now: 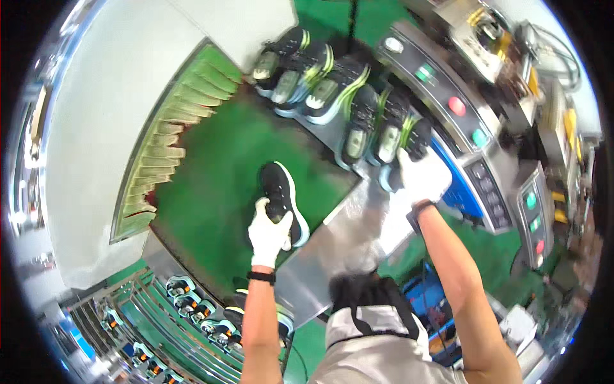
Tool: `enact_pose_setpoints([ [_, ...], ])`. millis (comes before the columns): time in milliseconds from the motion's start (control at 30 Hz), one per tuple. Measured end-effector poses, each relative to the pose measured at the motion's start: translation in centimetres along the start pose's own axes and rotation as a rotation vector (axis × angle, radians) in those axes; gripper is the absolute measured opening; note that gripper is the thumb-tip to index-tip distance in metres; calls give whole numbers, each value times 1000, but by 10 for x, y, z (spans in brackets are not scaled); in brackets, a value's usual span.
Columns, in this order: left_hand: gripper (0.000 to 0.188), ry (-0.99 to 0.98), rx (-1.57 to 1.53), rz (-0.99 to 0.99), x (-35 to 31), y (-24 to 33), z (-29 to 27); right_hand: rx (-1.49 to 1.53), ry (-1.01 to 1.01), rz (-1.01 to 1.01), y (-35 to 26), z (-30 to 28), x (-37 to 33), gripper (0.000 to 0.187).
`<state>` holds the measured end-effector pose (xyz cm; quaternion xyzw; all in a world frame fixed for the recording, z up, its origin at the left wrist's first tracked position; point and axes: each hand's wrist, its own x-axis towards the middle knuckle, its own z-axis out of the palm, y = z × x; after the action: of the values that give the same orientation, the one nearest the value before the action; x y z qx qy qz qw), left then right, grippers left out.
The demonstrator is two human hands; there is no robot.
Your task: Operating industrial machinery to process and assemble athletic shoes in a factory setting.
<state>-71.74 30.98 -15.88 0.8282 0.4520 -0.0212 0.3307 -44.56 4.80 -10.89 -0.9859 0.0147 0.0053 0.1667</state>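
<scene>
My left hand, in a white glove, is closed round the opening of a black shoe with a white sole. That shoe is over the green belt, its toe pointing away from me; whether it touches the belt I cannot tell. My right hand, also gloved in white, grips the heel end of another black shoe at the right end of a row. Several black shoes with lime-green trim and pale soles stand in that row on a metal ledge. My right fingertips are partly blurred.
Fringed yellow-green curtain strips hang from a white housing at the left. Control panels with coloured buttons stand at the right. A metal rack with several shoes is at the lower left. A bare steel plate borders the belt.
</scene>
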Motion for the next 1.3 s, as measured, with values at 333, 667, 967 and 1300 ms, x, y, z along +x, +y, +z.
enact_pose_setpoints([
  [333, 37, -154, -358, -210, -159, 83, 90, 962, -709, -15, 242, -9, -127, 97],
  [667, 101, -322, 254, 755, -159, 63, 100, 815, -881, -459, 330, 69, -190, 124],
  [967, 65, -745, 212, 1309, -63, 86, 180, 784, -1029, -627, 295, 116, -145, 122],
  [1300, 50, -657, 126, 1398, -43, 62, 190, 351, -951, -743, 266, 96, -134, 94],
])
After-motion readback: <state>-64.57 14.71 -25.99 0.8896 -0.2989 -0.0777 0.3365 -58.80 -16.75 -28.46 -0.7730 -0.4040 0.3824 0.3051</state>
